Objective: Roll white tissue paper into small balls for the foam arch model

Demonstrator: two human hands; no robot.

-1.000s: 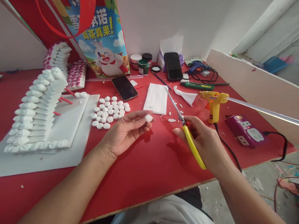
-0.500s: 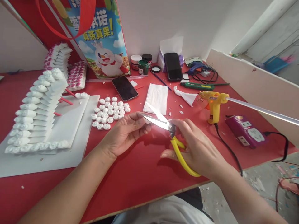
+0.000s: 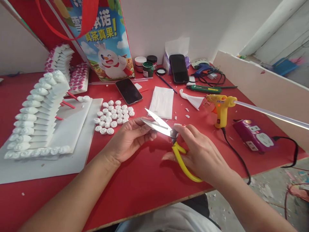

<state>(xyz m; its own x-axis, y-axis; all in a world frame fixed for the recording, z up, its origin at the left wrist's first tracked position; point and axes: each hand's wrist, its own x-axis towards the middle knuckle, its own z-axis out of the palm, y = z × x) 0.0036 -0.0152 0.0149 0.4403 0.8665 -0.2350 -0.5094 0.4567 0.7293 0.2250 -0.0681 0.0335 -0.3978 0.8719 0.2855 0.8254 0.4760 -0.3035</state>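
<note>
Head view: right hand (image 3: pixel 202 154), gripping the yellow-handled steel scissors (image 3: pixel 158 125), has swung over. Open blades now meet the left hand (image 3: pixel 127 138) fingertips, which pinch a small white foam bit, mostly hidden. Looks like trimming's underway.

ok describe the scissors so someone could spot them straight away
On the red table, look in front of the person, between the cluster of small white pieces and the upright yellow glue gun. The scissors are in the right hand, blades open toward the left hand. Yellow loop handles and bright bare-metal blades set them apart from the green utility knife lying farther back.
</note>
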